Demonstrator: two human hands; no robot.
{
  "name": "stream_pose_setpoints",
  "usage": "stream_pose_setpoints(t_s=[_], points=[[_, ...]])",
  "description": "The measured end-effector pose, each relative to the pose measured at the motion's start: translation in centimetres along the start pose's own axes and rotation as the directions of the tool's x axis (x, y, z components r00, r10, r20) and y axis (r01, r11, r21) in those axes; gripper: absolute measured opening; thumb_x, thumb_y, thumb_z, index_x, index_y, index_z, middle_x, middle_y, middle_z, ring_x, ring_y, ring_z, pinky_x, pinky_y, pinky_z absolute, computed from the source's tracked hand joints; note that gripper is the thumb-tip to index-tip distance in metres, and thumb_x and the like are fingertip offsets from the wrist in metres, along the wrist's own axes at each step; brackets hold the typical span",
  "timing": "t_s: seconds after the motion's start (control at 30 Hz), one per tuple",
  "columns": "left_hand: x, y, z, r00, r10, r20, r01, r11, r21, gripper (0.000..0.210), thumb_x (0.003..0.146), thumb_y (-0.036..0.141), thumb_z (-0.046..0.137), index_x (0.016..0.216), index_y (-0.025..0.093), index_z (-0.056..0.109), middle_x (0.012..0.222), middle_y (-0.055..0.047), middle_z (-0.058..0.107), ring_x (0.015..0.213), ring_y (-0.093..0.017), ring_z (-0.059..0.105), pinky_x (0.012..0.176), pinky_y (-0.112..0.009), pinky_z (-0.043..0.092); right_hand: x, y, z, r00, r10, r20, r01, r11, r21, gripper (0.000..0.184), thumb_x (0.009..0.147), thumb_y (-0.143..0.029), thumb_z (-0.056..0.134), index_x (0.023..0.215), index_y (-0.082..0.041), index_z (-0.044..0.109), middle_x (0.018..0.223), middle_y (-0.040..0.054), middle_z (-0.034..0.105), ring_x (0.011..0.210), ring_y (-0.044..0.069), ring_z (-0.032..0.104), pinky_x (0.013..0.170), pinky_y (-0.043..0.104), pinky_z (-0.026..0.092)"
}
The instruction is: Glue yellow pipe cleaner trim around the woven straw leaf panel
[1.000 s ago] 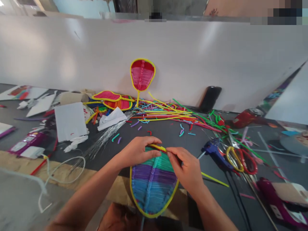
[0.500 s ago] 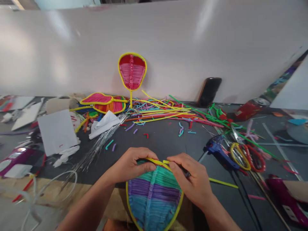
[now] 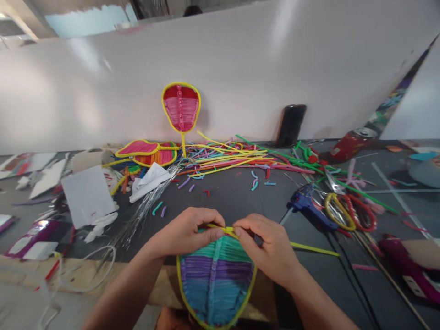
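A rounded panel of pipe cleaners (image 3: 230, 272), banded in green, purple and blue with a yellow border, hangs over the table's front edge. My left hand (image 3: 195, 231) is closed on its top rim, thumb in front and fingers behind. My right hand (image 3: 270, 245) pinches a yellow pipe cleaner (image 3: 229, 230) at the top middle of that rim. Both sets of fingertips are close together there. Part of the upper right border is hidden behind my right hand.
Loose pipe cleaners (image 3: 227, 158) lie along the white wall (image 3: 237, 73). A pink panel on a stem (image 3: 180, 107) stands at the back. To the right are a blue glue gun (image 3: 311, 208), scissors (image 3: 359, 213), a phone (image 3: 291, 125) and a red can (image 3: 352, 145). Wires (image 3: 147, 197) lie left.
My right hand has moved slightly left, bringing its fingertips nearer my left hand. The yellow pipe cleaner's end now lies against the rim. The view has tilted a little.
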State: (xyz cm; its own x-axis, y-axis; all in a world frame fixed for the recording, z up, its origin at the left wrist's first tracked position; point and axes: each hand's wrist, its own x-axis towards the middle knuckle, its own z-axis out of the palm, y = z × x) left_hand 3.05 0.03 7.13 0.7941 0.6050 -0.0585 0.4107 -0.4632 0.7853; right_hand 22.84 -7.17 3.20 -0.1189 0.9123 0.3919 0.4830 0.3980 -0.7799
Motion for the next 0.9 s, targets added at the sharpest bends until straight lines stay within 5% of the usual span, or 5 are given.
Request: stream_pose_setpoints(t_s=[0.47, 0.73, 0.9], points=[[0.2, -0.3, 0.0, 0.999, -0.017, 0.044, 0.017, 1.000, 0.002, 0.018, 0.091, 0.027, 0.051, 0.100, 0.018, 0.064, 0.091, -0.001, 0.068, 0.081, -0.012, 0.061, 0.074, -0.019, 0.044, -0.1, 0.6, 0.2, 0.999, -0.044, 0.030, 0.045, 0.998, -0.042, 0.015, 0.089, -0.018, 0.051, 0.082, -0.019, 0.065, 0.070, 0.0016, 0.064, 0.067, 0.013, 0.058, 0.064, 0.024, 0.042], [0.8, -0.4, 0.8, 0.999, -0.004, -0.049, 0.009, 0.995, 0.096, 0.016, 0.088, 0.028, 0.055, 0.084, 0.018, 0.066, 0.077, 0.002, 0.066, 0.073, -0.010, 0.059, 0.068, -0.018, 0.041, -0.2, 1.0, 0.7, 0.997, -0.037, 0.065, 0.043, 0.995, -0.087, 0.016, 0.089, -0.019, 0.051, 0.084, -0.019, 0.066, 0.072, 0.0024, 0.065, 0.068, 0.014, 0.059, 0.065, 0.025, 0.043], [0.6, -0.9, 1.0, 0.992, -0.088, -0.089, 0.099, 0.987, 0.130, 0.015, 0.087, 0.025, 0.053, 0.080, 0.018, 0.066, 0.073, 0.004, 0.064, 0.067, -0.009, 0.057, 0.062, -0.017, 0.039, 0.1, 1.3, 0.3, 0.993, 0.032, 0.113, -0.029, 0.999, -0.026, 0.021, 0.092, -0.021, 0.048, 0.099, -0.019, 0.068, 0.091, 0.0042, 0.073, 0.085, 0.015, 0.066, 0.077, 0.026, 0.048]])
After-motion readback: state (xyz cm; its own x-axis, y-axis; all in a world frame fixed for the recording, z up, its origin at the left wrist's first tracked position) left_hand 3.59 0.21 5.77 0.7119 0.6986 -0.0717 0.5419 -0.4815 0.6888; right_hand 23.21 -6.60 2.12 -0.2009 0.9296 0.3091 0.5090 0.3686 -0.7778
